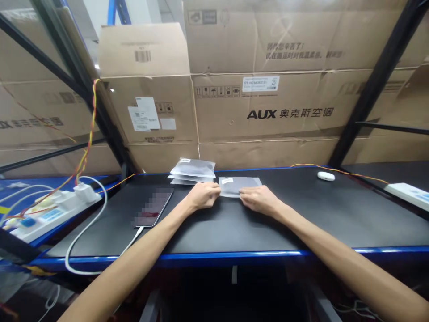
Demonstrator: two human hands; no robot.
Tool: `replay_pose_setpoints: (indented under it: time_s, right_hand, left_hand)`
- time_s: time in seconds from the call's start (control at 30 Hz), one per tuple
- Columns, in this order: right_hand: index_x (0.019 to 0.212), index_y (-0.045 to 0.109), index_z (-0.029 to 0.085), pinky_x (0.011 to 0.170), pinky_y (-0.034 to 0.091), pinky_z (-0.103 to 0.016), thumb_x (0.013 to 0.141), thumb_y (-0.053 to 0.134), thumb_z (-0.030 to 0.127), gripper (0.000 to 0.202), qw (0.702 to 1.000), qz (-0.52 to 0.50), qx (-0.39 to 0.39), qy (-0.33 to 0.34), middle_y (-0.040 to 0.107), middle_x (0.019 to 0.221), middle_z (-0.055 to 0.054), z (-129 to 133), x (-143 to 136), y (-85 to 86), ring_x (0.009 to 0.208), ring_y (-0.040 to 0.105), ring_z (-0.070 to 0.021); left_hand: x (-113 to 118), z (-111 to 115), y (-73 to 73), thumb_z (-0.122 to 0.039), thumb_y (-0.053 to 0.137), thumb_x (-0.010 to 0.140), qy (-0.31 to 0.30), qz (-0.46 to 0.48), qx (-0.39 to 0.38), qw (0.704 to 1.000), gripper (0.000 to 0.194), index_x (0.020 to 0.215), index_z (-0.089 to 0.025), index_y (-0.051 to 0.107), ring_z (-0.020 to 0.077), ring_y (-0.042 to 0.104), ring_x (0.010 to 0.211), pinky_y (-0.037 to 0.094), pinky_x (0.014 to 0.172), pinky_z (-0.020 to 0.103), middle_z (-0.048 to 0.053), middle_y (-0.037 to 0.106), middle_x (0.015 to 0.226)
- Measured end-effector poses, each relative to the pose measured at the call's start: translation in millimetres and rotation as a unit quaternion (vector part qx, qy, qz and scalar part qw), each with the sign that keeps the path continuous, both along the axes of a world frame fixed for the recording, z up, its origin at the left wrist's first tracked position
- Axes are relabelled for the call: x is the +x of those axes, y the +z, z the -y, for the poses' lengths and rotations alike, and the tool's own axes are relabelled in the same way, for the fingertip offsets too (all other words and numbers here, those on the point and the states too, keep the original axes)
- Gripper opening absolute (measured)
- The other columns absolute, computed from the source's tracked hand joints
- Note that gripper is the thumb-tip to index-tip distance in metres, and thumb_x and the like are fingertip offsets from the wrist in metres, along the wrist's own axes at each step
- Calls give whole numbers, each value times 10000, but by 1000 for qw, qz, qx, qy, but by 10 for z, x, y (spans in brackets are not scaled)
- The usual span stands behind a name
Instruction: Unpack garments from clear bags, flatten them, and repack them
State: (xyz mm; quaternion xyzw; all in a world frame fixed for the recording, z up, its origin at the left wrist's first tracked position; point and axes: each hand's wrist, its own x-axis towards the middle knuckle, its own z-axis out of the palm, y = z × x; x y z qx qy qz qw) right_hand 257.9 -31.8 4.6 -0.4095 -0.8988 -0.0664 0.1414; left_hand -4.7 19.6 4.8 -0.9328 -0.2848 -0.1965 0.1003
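A flat frosted plastic bag (234, 187) with a small white label at its upper left lies on the black tabletop between my hands. My left hand (205, 195) is closed, its fingertips at the bag's left edge. My right hand (258, 199) has its fingers curled together on the bag's front right part, gripping it. What the bag contains cannot be made out. Just behind my left hand sits a small stack of similar frosted bags (192, 169), the top one also labelled.
Left of my arm lies a phone (154, 208) with a white cable (69, 255). A power strip (53, 214) stands at far left, another (410, 194) at far right. A white oval case (326, 176) rests at back right. Cardboard (268, 129) walls the back, between black posts (372, 85).
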Motion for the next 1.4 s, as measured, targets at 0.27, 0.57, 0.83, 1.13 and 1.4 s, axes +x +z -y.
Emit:
replay_pose_setpoints:
  time_s: [0.27,0.57,0.83,1.13,1.4]
  right_hand:
    - [710,686,203,630,361,-290,895,451,193,299,994,66,-23,-89,768,880,-95,-17,314,112,795,692,-225]
    - [713,683,221,589,301,-285,874,479,205,260,992,47,25,-115,771,824,-67,-47,371,84,709,678,-197]
    - [746,694,217,592,312,-280,889,485,225,253,993,24,57,-103,769,813,-53,-55,359,73,691,668,-176]
    - [750,705,210,615,335,-268,878,484,206,255,998,4,15,-54,773,879,-67,16,245,102,715,658,-167]
    - [717,686,202,606,316,-273,884,481,196,264,999,18,19,-27,768,852,-72,33,161,77,675,637,-156]
  left_hand:
    - [-247,-142,69,-75,462,782,80,-22,-2,997,221,771,-217,632,190,599,799,398,594,257,43,650,872]
    - [-198,-3,164,-68,510,720,68,0,23,997,313,942,-209,681,235,613,955,513,782,318,63,676,1013]
    - [257,221,-73,-147,470,903,-76,36,13,996,339,1189,-156,652,234,647,1088,540,946,368,102,694,1193]
    - [347,13,-177,-224,395,980,66,56,-63,994,468,1418,-93,497,276,560,1276,439,1094,431,169,610,1346]
    - [389,-25,-205,-376,528,946,124,69,-108,984,447,1371,-246,583,292,622,1170,497,990,423,92,692,1228]
